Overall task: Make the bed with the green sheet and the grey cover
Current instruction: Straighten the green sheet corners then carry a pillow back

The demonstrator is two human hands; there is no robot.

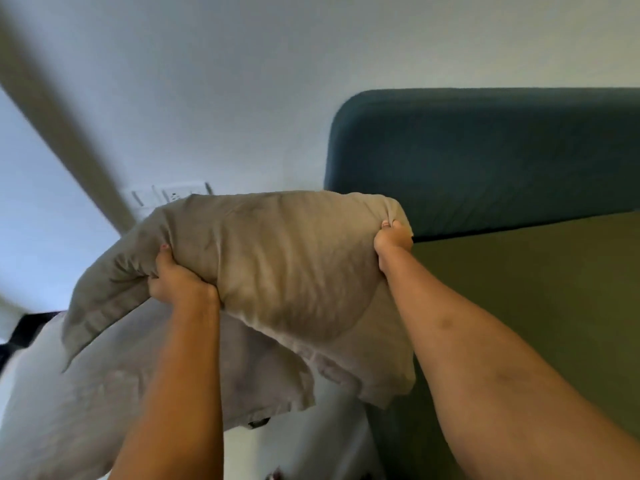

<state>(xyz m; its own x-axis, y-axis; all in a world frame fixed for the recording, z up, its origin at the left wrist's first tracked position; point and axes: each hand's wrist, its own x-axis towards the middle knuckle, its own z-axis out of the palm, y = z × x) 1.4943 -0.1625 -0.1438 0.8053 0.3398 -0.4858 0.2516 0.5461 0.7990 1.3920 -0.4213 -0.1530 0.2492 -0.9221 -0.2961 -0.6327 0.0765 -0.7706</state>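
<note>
Green sheet (536, 289) smooth at right; left hand (176, 278), right hand (393, 237) clutch pillow (277, 258) ends.

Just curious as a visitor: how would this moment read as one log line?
left hand: grips soft grey-beige fabric pillow | right hand: grips its corner | pillow: held up | green fabric sheet: spread flat

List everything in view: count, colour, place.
pillow: one, grey-beige, held up at centre
pale grey cloth: one, pale grey, lower left under the pillow
green sheet: one, olive green, on the bed at right
headboard: one, dark teal, upper right
wall: one, white, behind everything
switch plate: one, white, on the wall above the pillow
beam: one, beige, blurred, diagonal at upper left
left hand: one, grips the pillow's left part
right hand: one, grips the pillow's right corner
</note>
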